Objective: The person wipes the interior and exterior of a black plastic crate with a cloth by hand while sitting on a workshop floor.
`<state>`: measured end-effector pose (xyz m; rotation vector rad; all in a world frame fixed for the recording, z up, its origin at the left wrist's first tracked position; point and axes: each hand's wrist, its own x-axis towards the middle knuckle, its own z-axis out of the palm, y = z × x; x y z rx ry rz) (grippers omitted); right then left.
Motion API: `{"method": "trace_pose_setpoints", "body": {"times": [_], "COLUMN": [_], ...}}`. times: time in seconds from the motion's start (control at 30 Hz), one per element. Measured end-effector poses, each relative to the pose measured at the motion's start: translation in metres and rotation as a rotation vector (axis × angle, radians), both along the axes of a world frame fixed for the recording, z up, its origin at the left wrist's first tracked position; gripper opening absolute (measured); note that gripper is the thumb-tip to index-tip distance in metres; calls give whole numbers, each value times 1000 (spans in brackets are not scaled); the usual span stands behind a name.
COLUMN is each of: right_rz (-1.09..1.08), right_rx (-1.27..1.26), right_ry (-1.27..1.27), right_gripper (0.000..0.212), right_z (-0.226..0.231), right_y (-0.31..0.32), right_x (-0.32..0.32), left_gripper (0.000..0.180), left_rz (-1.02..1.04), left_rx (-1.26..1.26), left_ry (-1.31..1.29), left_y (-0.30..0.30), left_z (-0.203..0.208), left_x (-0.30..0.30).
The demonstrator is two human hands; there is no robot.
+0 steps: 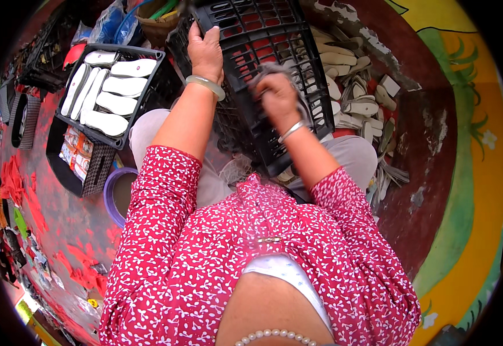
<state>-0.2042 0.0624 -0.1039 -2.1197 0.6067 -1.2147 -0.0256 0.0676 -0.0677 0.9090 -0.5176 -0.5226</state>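
Note:
A black plastic crate (pixel 241 63) with slatted sides stands tilted between my knees. My left hand (pixel 206 51) is closed on its upper left edge, the thumb pointing up. Against the slatted face, my right hand (pixel 277 97) is closed on a grey cloth (pixel 271 70) that bunches around the fingers. The right hand and the cloth are smeared by motion. Part of the crate's lower end is hidden by my arm and clothing.
At left, another black crate (pixel 158 56) holds white shoe insoles (pixel 123 86) in rows. Below it are a dark checked box (pixel 97 168) with printed packets and a purple-rimmed bucket (pixel 112 199). Loose insoles (pixel 360 106) are heaped at right beside the wall. Red scraps (pixel 81 268) litter the floor.

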Motion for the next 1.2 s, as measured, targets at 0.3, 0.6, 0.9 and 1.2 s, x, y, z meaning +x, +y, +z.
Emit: {"method": "trace_pose_setpoints", "body": {"times": [0.3,0.6,0.9,1.2], "right_rz": [-573,88,-539,-535], "right_rx": [-235,-53,-230,347], "right_ry": [252,-15,203,-12], "right_gripper": [15,17,14,20], "right_z": [-9,35,-3,43], "right_y": [-124,-4,-140,-90], "right_x": [-52,49,-40,22], "left_gripper": [27,31,27,23], "left_rz": [-106,-117,-190,-153], "left_rx": [-47,-7,-68,-32], "left_ry": [72,30,113,23], "left_y": [1,2,0,3], "left_z": [7,1,6,3], "left_x": [-8,-3,-2,2]}}
